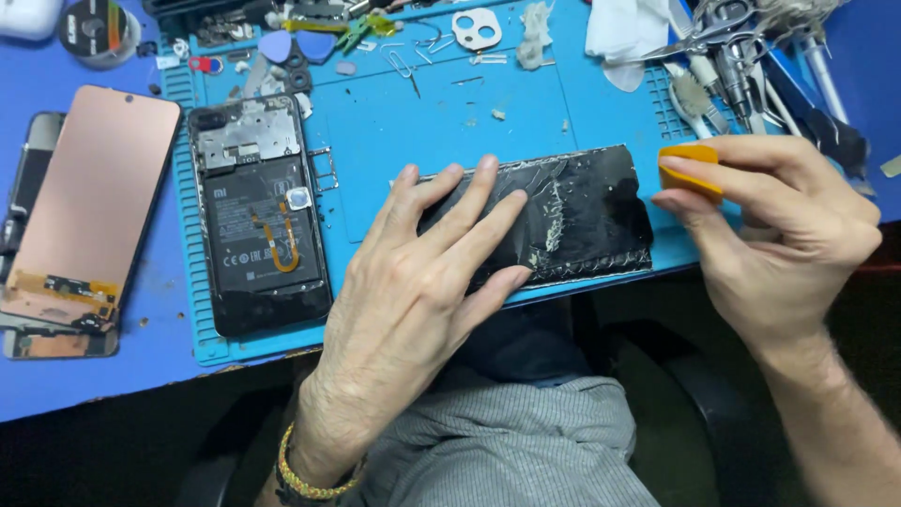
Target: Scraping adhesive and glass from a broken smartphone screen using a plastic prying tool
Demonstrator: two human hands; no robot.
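My left hand (413, 282) lies flat, fingers spread, pressing down on the left part of a cracked black phone screen (587, 211) that lies across the front of the blue work mat (422, 122). My right hand (779, 235) pinches a small orange plastic pry tool (690, 169) between thumb and forefinger, just off the screen's right end and slightly above it. White scraped residue streaks the middle of the screen.
An opened phone body (258, 211) with its battery and orange flex cable lies on the mat's left. Further left is a copper-backed display panel (89, 202). Tweezers, scissors and brushes (741, 56) crowd the back right. Picks, clips and small parts (310, 42) line the mat's far edge.
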